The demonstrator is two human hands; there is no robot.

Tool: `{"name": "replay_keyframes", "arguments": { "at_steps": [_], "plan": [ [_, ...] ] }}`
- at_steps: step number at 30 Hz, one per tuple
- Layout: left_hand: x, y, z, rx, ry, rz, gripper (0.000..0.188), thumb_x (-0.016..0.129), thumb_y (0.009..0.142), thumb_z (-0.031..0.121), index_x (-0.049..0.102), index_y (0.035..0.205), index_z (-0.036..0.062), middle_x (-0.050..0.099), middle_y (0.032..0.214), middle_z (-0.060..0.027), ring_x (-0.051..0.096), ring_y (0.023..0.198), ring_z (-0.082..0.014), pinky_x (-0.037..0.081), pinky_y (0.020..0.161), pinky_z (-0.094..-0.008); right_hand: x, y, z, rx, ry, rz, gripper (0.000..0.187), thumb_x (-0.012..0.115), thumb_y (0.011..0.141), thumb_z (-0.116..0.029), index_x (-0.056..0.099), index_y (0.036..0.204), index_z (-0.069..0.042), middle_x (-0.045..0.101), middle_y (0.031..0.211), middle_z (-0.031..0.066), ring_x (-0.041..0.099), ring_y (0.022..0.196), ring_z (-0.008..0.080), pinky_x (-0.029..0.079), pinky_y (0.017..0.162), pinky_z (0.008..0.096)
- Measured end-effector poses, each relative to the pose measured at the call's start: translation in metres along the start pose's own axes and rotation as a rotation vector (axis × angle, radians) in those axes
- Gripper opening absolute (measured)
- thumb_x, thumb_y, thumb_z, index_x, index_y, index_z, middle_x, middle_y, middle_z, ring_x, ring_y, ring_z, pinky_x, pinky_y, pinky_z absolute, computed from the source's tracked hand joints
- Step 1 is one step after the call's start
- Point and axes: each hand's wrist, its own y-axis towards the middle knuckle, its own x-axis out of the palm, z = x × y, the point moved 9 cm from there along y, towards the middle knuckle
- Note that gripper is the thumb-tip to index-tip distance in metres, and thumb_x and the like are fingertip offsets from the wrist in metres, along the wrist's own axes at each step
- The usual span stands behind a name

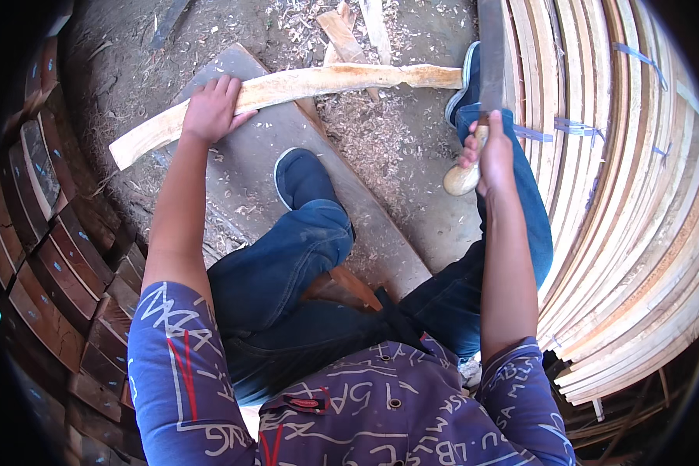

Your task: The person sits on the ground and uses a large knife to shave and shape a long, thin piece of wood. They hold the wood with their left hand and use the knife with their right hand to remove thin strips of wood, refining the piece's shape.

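Head view: Long strips of pale wood [598,155] sit closely stacked along the right side of a workplace, while dark wooden blocks [62,272] line the left. Between the two, a person in a patterned purple shirt [349,404] and blue jeans [279,264] rests the left shoe [309,182] on a wide gray board [248,144], with wood shavings [365,147] scattered over the ground beside it. Across the board's far end lies a long wood piece [318,81], its narrower end reaching the right shoe [456,109]. A flat gray blade [491,62] runs up past the picture's upper edge; the fingers of the right hand [493,151] are clenched around its rounded wooden handle [462,180]. The left hand [216,109] clasps the wood piece toward its left end, fingers laid over it and thumb at the near edge. Short offcuts [342,35] lie beyond, and thin blue ties [641,58] cross the stacked strips.
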Motion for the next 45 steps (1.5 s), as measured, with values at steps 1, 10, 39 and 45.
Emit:
{"name": "replay_keyframes", "arguments": {
  "at_steps": [1,10,39,45],
  "plan": [
    [0.0,0.002,0.001,-0.001,0.006,-0.001,0.057,0.055,0.084,0.057,0.05,0.109,0.0065,0.053,0.098,-0.0098,0.057,0.093,-0.0286,0.048,0.079,-0.0423,0.002,0.006,0.036,0.113,-0.121,-0.04,0.045,0.034,0.101,-0.045,0.047,0.087,-0.005,0.039,0.057,-0.0006,0.037,0.043,0.011,0.035,0.041,0.0289],
    [0.003,-0.008,-0.003,-0.022,0.004,0.0,0.053,0.058,0.084,0.052,0.049,0.109,0.0049,0.054,0.099,-0.0125,0.057,0.093,-0.032,0.047,0.079,-0.0428,-0.01,-0.005,0.028,0.199,-0.062,-0.107,0.043,0.04,0.1,-0.045,0.049,0.089,-0.004,0.039,0.058,-0.0018,0.036,0.042,0.0071,0.033,0.039,0.0241],
    [0.004,-0.005,-0.001,0.009,0.063,0.079,0.055,0.055,0.084,0.056,0.05,0.11,0.0077,0.053,0.098,-0.0099,0.058,0.091,-0.0292,0.047,0.076,-0.0415,-0.01,0.027,-0.003,0.216,-0.118,-0.081,0.038,0.04,0.101,-0.042,0.047,0.09,-0.007,0.038,0.057,-0.0033,0.034,0.041,0.0064,0.034,0.039,0.0236],
    [0.006,-0.005,-0.001,0.0,0.059,0.085,0.053,0.056,0.085,0.053,0.049,0.11,0.0074,0.053,0.098,-0.0104,0.057,0.091,-0.0288,0.047,0.076,-0.0413,-0.006,0.011,0.041,0.54,-0.357,-0.25,0.041,0.041,0.1,-0.043,0.048,0.086,-0.006,0.038,0.055,-0.0042,0.035,0.039,0.0074,0.037,0.038,0.0251]
  ]
}}
